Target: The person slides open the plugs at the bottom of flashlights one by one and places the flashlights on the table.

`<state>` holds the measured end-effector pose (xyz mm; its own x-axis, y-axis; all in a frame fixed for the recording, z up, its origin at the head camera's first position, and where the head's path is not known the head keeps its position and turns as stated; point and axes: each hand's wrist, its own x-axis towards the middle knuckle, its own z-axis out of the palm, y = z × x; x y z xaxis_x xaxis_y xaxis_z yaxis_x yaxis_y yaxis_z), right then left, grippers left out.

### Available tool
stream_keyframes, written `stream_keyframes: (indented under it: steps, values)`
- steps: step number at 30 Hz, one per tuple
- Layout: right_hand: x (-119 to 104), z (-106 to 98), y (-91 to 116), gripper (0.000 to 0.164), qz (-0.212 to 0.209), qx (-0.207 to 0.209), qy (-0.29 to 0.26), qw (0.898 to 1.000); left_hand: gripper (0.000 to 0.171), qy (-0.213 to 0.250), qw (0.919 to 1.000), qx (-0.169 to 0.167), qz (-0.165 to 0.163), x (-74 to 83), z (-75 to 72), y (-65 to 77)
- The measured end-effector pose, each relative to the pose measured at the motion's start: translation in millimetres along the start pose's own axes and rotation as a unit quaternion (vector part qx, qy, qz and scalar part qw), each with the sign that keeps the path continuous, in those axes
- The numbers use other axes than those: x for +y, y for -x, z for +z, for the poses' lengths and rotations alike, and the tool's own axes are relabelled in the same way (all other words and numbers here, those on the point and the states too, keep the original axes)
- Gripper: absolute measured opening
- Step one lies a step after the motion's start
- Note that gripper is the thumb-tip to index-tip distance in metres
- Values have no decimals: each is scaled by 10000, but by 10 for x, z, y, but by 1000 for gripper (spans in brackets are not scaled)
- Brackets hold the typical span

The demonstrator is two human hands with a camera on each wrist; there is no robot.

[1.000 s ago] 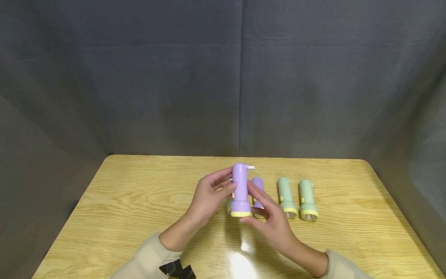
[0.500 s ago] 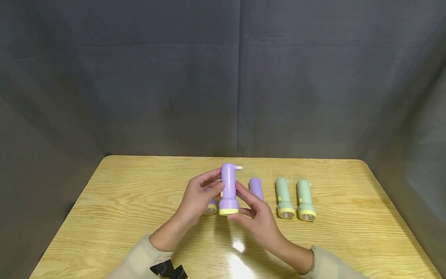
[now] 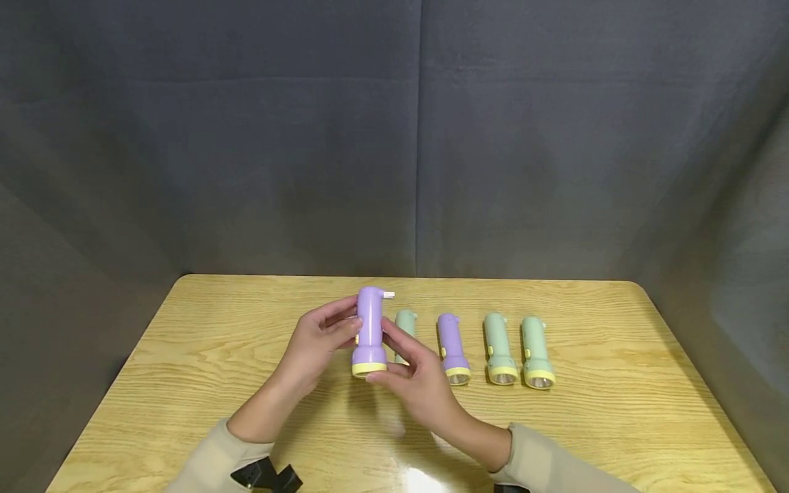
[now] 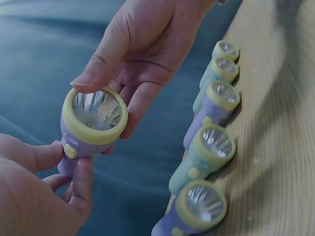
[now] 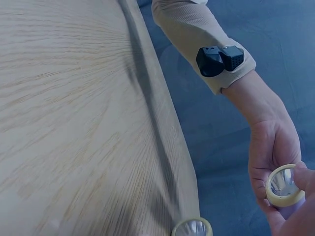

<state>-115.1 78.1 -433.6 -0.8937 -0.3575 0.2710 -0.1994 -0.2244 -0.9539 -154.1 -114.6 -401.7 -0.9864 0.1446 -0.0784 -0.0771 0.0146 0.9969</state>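
A purple flashlight (image 3: 370, 327) with a yellow rim is held upright above the table, lens end down. White plug prongs (image 3: 388, 295) stick out sideways near its top. My left hand (image 3: 316, 346) pinches the body between thumb and fingers, the thumb close to the yellow switch (image 4: 70, 151) in the left wrist view. From the other side my right hand (image 3: 422, 383) holds it, with the thumb at the yellow rim and lens (image 4: 97, 112) and the fingers along the body. Right behind that hand lies a green flashlight (image 3: 405, 322), partly covered.
Further right in the row lie a purple flashlight (image 3: 452, 339) and two green flashlights (image 3: 499, 342), lenses toward me. Another purple flashlight (image 4: 197, 209) shows at the near end in the left wrist view. Dark cloth (image 3: 308, 171) walls the wooden table (image 3: 216, 356).
Both hands have moved left together, carrying the purple flashlight with them. The row of flashlights on the table is now less covered by my right hand.
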Motion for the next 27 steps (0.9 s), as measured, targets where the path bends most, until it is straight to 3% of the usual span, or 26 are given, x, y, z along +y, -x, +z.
stream_keyframes:
  steps: [12, 27]
  values:
    - [77, 311, -187, 80, 365, -134, -106, 9992, 49, -109, 9999, -39, 46, 22, -408, 61]
    - [254, 729, -389, 76, 355, -139, -295, 9988, 58, -372, 9991, 74, -197, -68, -903, 119]
